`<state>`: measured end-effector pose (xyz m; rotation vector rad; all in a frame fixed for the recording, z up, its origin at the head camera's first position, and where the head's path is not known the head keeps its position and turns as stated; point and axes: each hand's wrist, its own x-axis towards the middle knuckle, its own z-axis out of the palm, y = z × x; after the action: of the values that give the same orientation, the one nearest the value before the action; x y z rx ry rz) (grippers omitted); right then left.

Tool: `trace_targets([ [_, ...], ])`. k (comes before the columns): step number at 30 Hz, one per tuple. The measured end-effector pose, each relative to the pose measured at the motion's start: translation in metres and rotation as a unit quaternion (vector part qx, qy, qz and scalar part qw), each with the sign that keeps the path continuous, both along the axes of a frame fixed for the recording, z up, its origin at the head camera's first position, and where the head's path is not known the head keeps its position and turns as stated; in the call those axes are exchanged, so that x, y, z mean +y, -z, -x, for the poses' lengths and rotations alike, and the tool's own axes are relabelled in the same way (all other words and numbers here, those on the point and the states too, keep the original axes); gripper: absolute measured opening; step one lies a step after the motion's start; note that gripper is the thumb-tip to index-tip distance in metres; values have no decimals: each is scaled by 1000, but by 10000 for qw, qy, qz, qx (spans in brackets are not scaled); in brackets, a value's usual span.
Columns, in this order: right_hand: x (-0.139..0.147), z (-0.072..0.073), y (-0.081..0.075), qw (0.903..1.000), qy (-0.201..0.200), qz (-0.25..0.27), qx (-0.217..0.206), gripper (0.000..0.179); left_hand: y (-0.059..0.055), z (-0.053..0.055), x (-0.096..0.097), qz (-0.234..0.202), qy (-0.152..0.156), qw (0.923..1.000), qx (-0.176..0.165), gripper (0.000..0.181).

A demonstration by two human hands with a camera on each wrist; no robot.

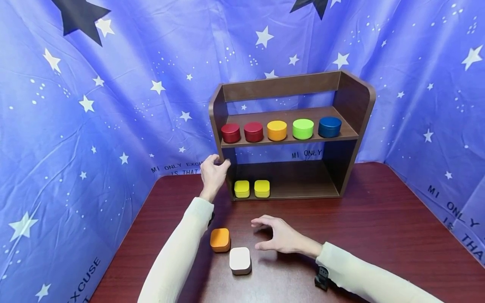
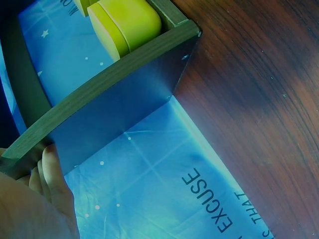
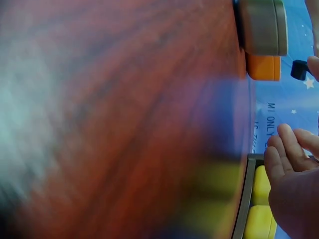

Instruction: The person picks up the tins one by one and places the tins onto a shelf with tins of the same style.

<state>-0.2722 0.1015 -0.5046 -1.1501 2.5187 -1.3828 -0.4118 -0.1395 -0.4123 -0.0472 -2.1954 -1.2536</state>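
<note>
At the left side panel of a dark brown wooden shelf (image 1: pixel 356 101), my left hand (image 1: pixel 214 174) grips the panel's edge, thumb at the front and fingers on the outer face. In the left wrist view the fingers (image 2: pixel 55 174) lie against that panel. My right hand (image 1: pixel 282 235) hovers over the table with fingers and thumb spread and nothing between them. Just left of its fingertips stands a white rounded-square tin (image 1: pixel 240 259), with an orange rounded-square tin (image 1: pixel 220 240) behind it. Two yellow rounded-square tins, one at the left (image 1: pixel 241 189) and its neighbour (image 1: pixel 262 188), sit on the lower shelf.
Along the upper shelf stand round tins: two red (image 1: pixel 230 133), one yellow-orange (image 1: pixel 277 130), one light green (image 1: pixel 302 129) and one blue (image 1: pixel 329 127). A blue star-patterned curtain (image 1: pixel 144 122) surrounds the reddish-brown table (image 1: pixel 398 235) at the back and sides.
</note>
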Motion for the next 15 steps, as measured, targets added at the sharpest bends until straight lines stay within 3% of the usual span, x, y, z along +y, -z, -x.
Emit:
trace_targets([
  [15,-18,-16,5,9995,-133,-264,118,73,0,0,0,-14,43,10000,-7,19],
])
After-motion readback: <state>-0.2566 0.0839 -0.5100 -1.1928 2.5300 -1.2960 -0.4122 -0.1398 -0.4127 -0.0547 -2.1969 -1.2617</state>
